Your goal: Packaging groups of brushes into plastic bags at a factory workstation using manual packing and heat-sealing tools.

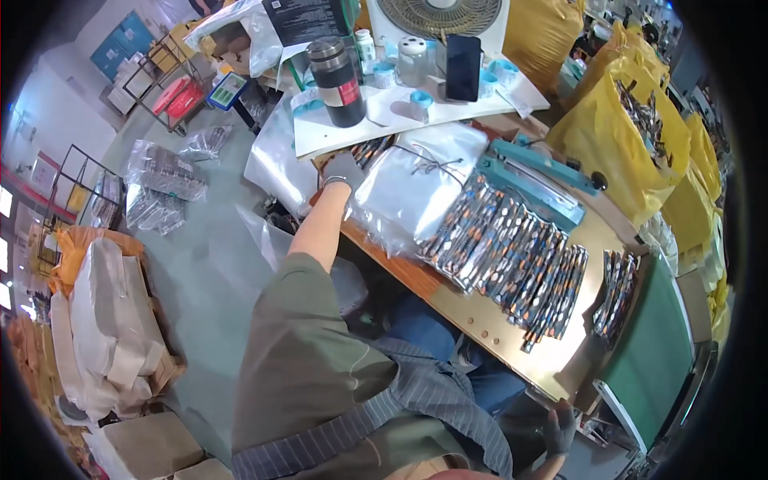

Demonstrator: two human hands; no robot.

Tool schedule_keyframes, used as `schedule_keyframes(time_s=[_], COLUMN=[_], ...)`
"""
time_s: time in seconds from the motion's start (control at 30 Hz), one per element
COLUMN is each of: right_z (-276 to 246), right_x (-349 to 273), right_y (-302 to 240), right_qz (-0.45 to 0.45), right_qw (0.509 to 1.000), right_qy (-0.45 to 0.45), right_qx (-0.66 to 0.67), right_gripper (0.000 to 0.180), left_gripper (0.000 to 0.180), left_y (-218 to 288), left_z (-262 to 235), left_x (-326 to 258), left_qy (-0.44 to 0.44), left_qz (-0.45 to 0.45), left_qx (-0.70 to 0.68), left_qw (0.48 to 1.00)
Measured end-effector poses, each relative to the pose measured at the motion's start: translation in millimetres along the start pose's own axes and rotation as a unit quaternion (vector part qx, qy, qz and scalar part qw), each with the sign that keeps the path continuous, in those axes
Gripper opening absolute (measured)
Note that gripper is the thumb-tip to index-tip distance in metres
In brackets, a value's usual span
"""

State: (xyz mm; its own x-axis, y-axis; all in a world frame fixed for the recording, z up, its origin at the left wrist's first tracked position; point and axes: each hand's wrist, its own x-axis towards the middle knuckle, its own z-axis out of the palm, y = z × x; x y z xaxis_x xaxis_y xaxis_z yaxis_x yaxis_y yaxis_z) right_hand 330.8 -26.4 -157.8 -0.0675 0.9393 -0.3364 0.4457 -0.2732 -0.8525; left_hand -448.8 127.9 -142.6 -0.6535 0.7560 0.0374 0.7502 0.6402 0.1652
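Resting on clear bag stack, gloved left hand; fingers' state unclear. Right hand low, fingers curled, empty.

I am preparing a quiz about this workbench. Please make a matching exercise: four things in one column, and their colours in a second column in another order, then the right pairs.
Things:
1. tumbler
2. sealer
3. sacks
4. phone

Colours:
A. yellow
B. black with a red band
C. plain black
D. teal

Pairs: 1-B, 2-D, 3-A, 4-C
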Motion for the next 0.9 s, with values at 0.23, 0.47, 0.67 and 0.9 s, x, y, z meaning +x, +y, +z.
schedule_keyframes(time_s=[0.23,0.47,0.67,0.9], right_z=[56,79,94,89], right_x=[-13,14,21,149], right_y=[-67,-96,-169,-180], right_qz=[-0.021,-0.066,-0.08,-0.267], right_qw=[0.997,0.987,0.952,0.9], right_qy=[-0.026,-0.038,-0.038,0.136], right_qx=[-0.075,-0.141,-0.294,-0.317], right_gripper=[0.04,0.045,0.044,0.062], left_gripper=[0.034,0.037,0.036,0.026], left_y=[-3,-18,-39,-37], left_z=[-16,-11,40,-86], left_x=[3,-2,50,-91], left_qy=[0.002,-0.021,0.08,-0.201], left_qz=[0.104,0.135,0.159,-0.02], left_qx=[0.045,-0.064,-0.072,-0.401], left_qw=[0.994,0.989,0.981,0.893])
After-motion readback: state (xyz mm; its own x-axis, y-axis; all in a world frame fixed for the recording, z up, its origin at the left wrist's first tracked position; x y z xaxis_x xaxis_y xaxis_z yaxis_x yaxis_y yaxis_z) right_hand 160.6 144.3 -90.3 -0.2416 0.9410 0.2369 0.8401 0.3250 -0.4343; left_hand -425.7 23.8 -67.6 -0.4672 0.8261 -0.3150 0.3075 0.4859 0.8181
